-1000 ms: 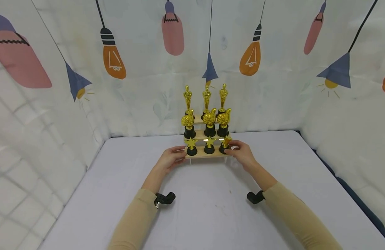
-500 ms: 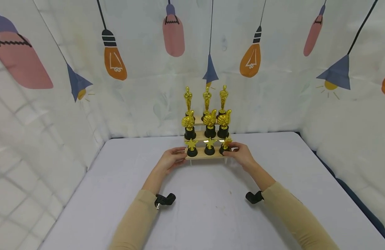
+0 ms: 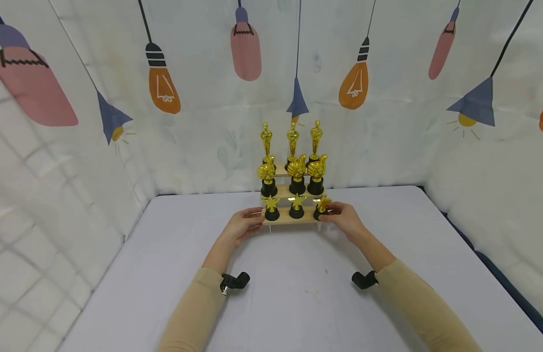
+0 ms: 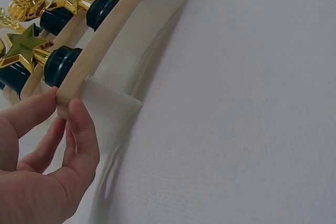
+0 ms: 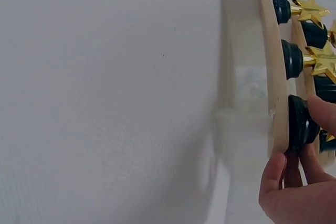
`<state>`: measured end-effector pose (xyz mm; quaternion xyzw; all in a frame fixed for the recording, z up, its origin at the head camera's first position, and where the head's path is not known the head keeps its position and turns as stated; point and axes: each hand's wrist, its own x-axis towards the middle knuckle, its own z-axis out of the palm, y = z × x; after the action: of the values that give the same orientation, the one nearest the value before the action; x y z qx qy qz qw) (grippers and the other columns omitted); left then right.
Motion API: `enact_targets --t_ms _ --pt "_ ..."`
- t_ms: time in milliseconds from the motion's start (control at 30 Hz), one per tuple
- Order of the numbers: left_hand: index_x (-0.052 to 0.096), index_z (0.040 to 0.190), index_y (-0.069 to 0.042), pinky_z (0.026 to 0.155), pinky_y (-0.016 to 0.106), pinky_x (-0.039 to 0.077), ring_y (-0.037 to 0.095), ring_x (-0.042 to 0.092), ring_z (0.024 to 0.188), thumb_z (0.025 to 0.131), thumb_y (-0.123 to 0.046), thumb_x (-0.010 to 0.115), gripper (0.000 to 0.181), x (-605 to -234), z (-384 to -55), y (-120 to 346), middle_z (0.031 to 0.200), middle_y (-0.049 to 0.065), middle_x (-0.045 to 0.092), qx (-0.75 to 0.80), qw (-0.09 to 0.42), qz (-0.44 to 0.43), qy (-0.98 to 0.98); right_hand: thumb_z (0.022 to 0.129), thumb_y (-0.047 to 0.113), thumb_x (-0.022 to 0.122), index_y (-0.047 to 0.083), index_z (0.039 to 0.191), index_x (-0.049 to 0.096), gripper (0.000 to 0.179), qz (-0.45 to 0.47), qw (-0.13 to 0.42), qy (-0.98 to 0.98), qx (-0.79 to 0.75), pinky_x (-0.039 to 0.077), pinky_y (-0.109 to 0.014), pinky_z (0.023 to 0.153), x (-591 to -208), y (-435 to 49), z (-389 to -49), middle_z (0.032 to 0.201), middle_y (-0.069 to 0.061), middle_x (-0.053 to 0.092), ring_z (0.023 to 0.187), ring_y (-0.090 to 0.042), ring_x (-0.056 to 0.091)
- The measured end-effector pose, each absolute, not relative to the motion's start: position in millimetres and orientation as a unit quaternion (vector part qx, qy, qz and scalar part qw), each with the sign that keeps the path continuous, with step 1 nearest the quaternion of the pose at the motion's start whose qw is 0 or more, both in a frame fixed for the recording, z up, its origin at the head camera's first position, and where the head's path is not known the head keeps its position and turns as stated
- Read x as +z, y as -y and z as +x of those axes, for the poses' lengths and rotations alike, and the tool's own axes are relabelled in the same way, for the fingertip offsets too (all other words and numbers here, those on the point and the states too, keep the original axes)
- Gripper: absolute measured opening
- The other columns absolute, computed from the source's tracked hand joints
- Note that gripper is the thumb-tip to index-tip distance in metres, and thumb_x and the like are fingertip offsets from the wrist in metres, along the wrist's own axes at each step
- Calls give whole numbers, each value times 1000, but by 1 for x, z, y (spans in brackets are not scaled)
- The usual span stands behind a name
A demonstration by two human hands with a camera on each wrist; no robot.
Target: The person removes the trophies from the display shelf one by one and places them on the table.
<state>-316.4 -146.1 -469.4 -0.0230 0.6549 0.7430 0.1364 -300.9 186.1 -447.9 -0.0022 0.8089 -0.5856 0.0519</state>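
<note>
A tiered wooden shelf (image 3: 293, 221) carries gold trophies on black bases. On its lowest board stand a left star trophy (image 3: 271, 213), a middle star trophy (image 3: 296, 212) and a right star trophy (image 5: 298, 123). My left hand (image 3: 242, 227) pinches the left end of that board (image 4: 100, 48), thumb at the upper edge and fingers underneath. At the opposite end my right hand (image 3: 347, 224) grips the right star trophy by its black base, the thumb on one side. That trophy's star is partly hidden in the right wrist view.
Thumbs-up trophies (image 3: 296, 168) fill the middle tier, and figure trophies (image 3: 292, 139) stand on the top one. White supports (image 4: 113, 95) hold the lowest board over the white-covered table (image 3: 280, 303). Behind it hangs a white curtain (image 3: 201, 146) printed with lamps.
My right hand has shifted slightly right, bringing the right star trophy nearer the board's end. The left hand keeps its hold on the board; the other trophies stay in place.
</note>
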Motion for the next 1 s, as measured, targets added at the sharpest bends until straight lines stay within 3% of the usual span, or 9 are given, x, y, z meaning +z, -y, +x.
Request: enact_targets --t_ms 300,633,1000 --pt "53 144 5 98 42 55 18 67 94 97 2 68 49 -470 -316 146 128 19 60 746 135 -26 -651 92 10 77 -10 144 50 61 -19 54 -809 -585 42 -49 111 -442 -193 -290 142 -26 54 132 -39 50" --pt "52 144 6 94 39 57 17 67 93 97 3 68 50 -469 -317 147 127 18 60 747 139 -25 -649 89 11 82 -8 139 56 59 -18 59 -821 -567 49 -41 101 -436 -191 -275 133 -22 59 119 -32 55" --pt "52 145 4 88 34 58 17 67 93 97 3 68 51 -469 -320 148 131 19 58 751 153 -30 -641 87 11 83 -8 136 57 58 -39 71 -814 -575 51 -36 95 -434 -177 -264 131 -20 61 115 -30 58"
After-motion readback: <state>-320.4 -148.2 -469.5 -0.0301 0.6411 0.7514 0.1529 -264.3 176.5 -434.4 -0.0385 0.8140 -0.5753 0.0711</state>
